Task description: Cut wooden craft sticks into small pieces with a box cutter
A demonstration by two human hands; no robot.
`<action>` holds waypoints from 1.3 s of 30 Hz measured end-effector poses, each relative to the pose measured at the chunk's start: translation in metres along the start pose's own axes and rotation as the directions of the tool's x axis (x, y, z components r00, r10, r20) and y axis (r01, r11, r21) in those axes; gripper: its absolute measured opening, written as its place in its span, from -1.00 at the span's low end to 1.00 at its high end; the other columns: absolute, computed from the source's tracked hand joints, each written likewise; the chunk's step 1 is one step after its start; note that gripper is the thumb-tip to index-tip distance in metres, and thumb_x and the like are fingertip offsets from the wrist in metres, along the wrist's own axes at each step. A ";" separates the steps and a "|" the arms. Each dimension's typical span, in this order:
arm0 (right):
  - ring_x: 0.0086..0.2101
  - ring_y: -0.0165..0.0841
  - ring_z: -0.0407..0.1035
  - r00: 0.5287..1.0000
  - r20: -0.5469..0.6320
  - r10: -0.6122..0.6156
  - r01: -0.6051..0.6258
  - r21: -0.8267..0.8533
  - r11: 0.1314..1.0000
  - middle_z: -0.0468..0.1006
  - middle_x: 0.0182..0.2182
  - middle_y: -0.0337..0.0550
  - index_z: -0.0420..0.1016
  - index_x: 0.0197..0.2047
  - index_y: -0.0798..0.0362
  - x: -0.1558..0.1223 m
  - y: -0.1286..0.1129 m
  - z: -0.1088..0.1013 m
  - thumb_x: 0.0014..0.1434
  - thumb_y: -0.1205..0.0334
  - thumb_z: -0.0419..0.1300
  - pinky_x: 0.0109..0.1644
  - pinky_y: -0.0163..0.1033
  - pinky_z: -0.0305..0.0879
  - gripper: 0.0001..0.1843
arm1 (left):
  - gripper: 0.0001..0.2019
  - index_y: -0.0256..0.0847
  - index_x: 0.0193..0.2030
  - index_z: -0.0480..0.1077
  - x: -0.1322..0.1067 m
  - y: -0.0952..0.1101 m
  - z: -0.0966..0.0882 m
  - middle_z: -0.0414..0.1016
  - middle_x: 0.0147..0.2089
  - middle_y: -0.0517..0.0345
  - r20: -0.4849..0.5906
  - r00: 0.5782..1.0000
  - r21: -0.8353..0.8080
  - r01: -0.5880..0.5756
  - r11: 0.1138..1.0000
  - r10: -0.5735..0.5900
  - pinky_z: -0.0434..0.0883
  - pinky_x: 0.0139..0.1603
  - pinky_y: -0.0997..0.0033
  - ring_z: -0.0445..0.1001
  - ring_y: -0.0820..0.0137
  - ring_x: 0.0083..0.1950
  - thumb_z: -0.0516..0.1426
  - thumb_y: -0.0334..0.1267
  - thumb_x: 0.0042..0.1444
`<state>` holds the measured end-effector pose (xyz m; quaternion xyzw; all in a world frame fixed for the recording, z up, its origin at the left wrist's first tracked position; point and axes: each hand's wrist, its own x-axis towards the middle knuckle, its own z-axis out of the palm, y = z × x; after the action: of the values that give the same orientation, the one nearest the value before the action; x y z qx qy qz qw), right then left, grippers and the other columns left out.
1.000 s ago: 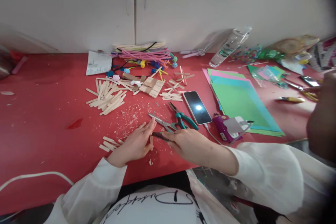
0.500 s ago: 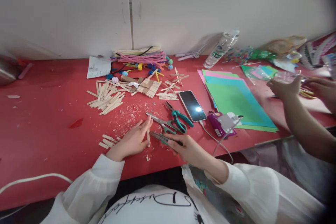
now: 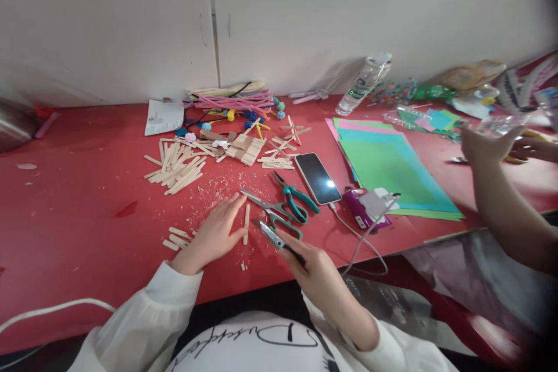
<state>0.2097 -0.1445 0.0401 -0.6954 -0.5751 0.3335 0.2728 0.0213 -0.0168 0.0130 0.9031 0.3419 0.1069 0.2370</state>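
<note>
My left hand (image 3: 213, 234) lies on the red table (image 3: 78, 209) with its fingers stretched out, the thumb and forefinger against a short wooden stick (image 3: 246, 224) that lies flat. My right hand (image 3: 314, 272) is closed round a small metal cutting tool (image 3: 271, 235), whose blades point up and left toward the stick. Wood shavings (image 3: 215, 193) are scattered just beyond my left hand. A few cut stick pieces (image 3: 176, 238) lie to its left.
Scissors (image 3: 274, 210) and teal-handled pliers (image 3: 293, 192) lie just past my hands, beside a phone (image 3: 317, 178) on a cable. A pile of craft sticks (image 3: 176, 165), pipe cleaners (image 3: 235, 100), coloured paper (image 3: 387, 163) and a bottle (image 3: 362, 84) sit farther back. Another person's hands (image 3: 488, 145) work at the right.
My left hand has laid the stick flat on the table and opened its fingers. My right hand has drawn back toward me with the cutter. The other person's arm has come into view.
</note>
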 end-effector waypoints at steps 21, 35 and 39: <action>-0.20 -0.22 0.51 0.995 -0.097 -0.029 0.030 0.006 1.000 0.57 -0.10 -0.01 0.40 0.10 0.09 -0.005 0.018 0.011 0.23 0.23 -0.02 -0.18 -0.20 0.42 -0.59 | -0.85 -0.20 -0.42 0.33 0.017 0.018 0.014 0.37 -0.36 0.09 -0.058 0.998 0.267 0.052 0.962 -0.038 0.29 -0.21 0.25 0.33 0.23 -0.25 0.04 -0.42 0.15; -0.23 -0.20 0.52 0.994 -0.077 -0.076 0.062 -0.172 0.983 0.58 -0.12 -0.03 0.39 0.11 0.05 -0.001 0.014 0.015 0.21 0.29 0.01 -0.22 -0.17 0.47 -0.60 | -0.55 -0.22 0.17 0.21 -0.005 -0.004 -0.004 0.27 0.22 -0.02 0.003 1.000 0.289 -0.013 0.957 0.013 0.21 0.16 0.16 0.16 0.15 0.25 0.05 -0.13 0.17; -0.23 -0.24 0.52 0.993 -0.065 -0.103 0.089 -0.192 0.977 0.60 -0.17 -0.03 0.39 0.11 0.04 0.004 0.010 0.019 0.20 0.30 0.02 -0.19 -0.19 0.46 -0.60 | -0.30 -0.20 0.30 0.05 -0.004 -0.009 0.009 0.07 0.35 0.01 0.128 0.991 0.303 -0.074 0.950 0.036 0.08 0.26 0.06 -0.09 0.08 0.37 0.05 0.14 0.10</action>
<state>0.2015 -0.1424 0.0200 -0.7014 -0.6266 0.2378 0.2427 0.0163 -0.0168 0.0000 0.9429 0.3141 0.0040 0.1109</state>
